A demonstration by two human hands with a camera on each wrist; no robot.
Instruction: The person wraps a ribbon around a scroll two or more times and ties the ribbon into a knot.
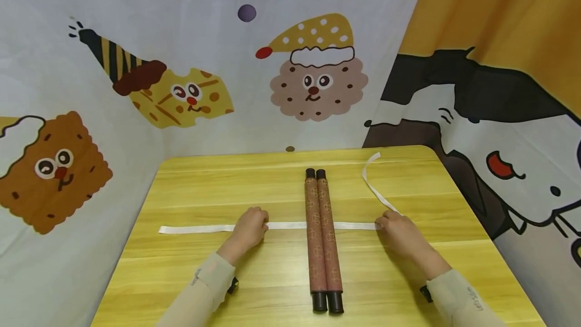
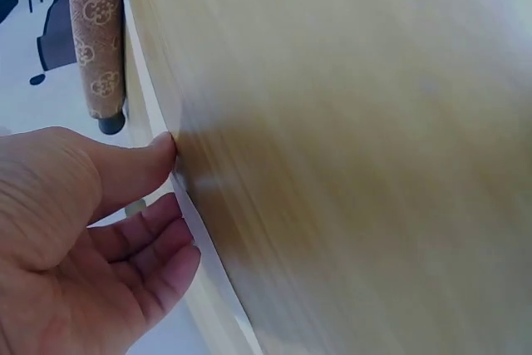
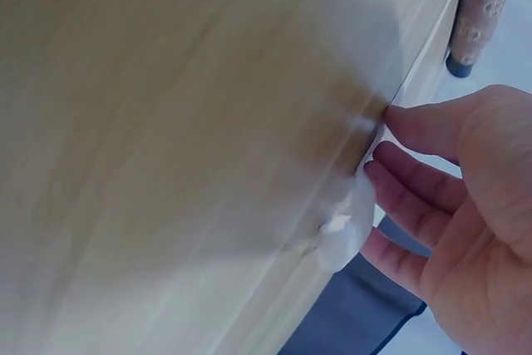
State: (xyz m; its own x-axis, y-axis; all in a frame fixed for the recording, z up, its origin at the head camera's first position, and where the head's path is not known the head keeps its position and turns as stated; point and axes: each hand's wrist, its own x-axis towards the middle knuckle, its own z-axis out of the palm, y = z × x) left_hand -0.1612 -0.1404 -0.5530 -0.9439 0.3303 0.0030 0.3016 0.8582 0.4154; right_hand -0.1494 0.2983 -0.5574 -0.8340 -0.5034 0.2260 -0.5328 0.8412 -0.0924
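Note:
Two rolled scrolls, reddish brown with a pale flower pattern and black end knobs, lie side by side, lengthwise on the table. A white ribbon runs crosswise beneath them and shows on both sides. To the scrolls' left, my left hand pinches the ribbon at the tabletop, thumb and fingers at its edges. On the other side my right hand pinches it too. Past that hand, the ribbon's loose end curves toward the far edge. In the right wrist view the ribbon bends up beside my fingers.
The yellow wood-grain table has rounded far corners. Behind it hangs a white cloth printed with cartoon biscuits and cheese. More printed cloth hangs along the right side.

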